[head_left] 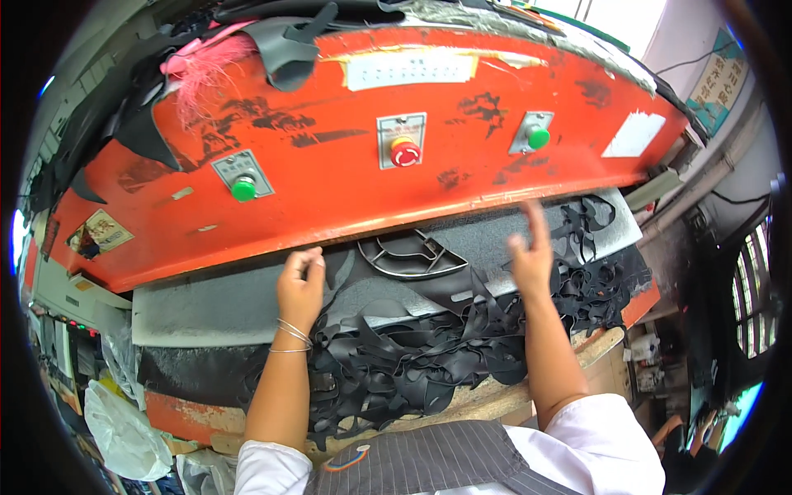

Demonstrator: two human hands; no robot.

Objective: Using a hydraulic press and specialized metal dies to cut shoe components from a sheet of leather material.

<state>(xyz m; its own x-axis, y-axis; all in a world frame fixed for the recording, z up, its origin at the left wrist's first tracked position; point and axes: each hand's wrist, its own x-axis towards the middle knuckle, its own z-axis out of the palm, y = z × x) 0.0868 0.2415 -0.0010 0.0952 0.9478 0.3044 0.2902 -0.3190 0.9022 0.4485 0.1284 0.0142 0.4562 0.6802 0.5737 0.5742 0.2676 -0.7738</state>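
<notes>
A fan-shaped metal cutting die [446, 266] with an inner divider stands on the grey cutting bed, close under the red press head. Left of it, my left hand [300, 289] hovers over the bed with its fingers curled in; whatever they may hold is hidden. A dark strip of sheet material [341, 269] shows just beside those fingers. My right hand [530, 256] is to the right of the die, raised above the bed, with thumb and fingers apart and nothing in it. Black sheet scraps [396, 363] are heaped between my forearms along the bed's front edge.
The red press head [330, 181] spans the far side, with two green buttons [244, 189] and a red stop button [405, 153]. More offcuts [587, 223] lie at the bed's right end. Clear plastic bags [124, 433] hang at lower left. Another person's arm [705, 431] shows at far right.
</notes>
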